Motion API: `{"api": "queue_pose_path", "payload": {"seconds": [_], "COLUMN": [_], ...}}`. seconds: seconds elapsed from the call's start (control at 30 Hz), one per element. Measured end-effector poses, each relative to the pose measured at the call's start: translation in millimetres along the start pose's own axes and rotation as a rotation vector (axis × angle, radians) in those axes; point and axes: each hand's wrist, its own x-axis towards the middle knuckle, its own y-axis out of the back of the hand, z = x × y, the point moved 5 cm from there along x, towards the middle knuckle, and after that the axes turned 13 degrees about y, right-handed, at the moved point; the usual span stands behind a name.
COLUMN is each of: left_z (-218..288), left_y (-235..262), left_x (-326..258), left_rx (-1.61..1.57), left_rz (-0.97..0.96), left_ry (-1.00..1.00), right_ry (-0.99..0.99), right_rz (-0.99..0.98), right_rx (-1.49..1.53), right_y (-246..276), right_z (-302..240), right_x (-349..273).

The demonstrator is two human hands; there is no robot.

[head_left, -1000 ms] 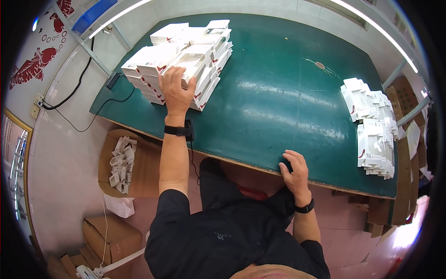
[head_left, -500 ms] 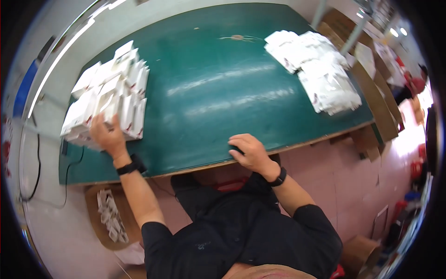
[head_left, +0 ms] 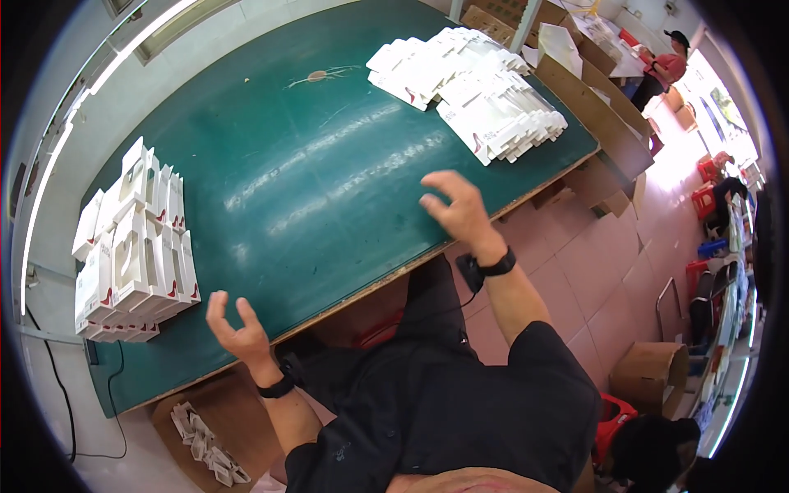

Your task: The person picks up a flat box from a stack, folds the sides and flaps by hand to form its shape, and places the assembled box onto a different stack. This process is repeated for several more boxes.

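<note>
My left hand (head_left: 238,329) is in the air near the table's front edge, fingers apart and holding nothing. Just beyond it, to the left, folded white cardboard boxes (head_left: 136,246) with window cut-outs and small red marks stand stacked in rows. My right hand (head_left: 460,205) hovers over the front of the green table (head_left: 320,197), thumb and fingers spread with nothing between them. Farther back on the right lies a spread pile of flat white box blanks (head_left: 493,115). The right hand does not touch this pile.
A flat tan piece with pale strands (head_left: 317,76) lies at the back of the table. Brown cartons (head_left: 600,123) stand off the right edge. Below the left front, an open carton (head_left: 205,427) holds several small white pieces. A person in red (head_left: 666,70) stands far right.
My left hand has come away from the stacked boxes toward the front edge. My right hand has moved right and its fingers have spread. The view has turned to the right.
</note>
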Motion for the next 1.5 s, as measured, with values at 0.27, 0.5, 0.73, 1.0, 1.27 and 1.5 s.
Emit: {"api": "queue_pose_path", "payload": {"seconds": [0.27, 0.5, 0.73, 1.0, 1.27, 1.5], "left_z": [4.1, 4.3, 5.8, 11.1, 77.4, 133.2], "left_y": [-27.3, -29.4, -31.3, -32.1, -60.0, -84.8], "left_x": [-32.8, -35.0, -34.6, -34.8, -36.2, -31.3], "left_rx": [-0.04, -0.013, -0.002, -0.049, -0.236, -0.12], "left_rz": [-0.291, -0.31, -0.297, -0.316, -0.473, -0.48], "left_ry": [0.101, 0.089, 0.086, 0.123, -0.023, -0.219], "right_ry": [-0.223, -0.647, -0.563, -0.467, -0.542, -0.61], "right_rz": [0.203, -0.051, 0.152, 0.509, 0.55, 0.321], "right_rx": [-0.913, -0.953, -0.906, -0.242, 0.624, 1.025], "right_y": [124.8, 120.7, 127.6, 122.9, 23.0, -64.0], "right_z": [124.7, 148.7, 161.0, 149.4, 48.5, -39.4], "right_x": [14.5, 19.8, 9.8, -6.4, -2.5, -3.4]}}
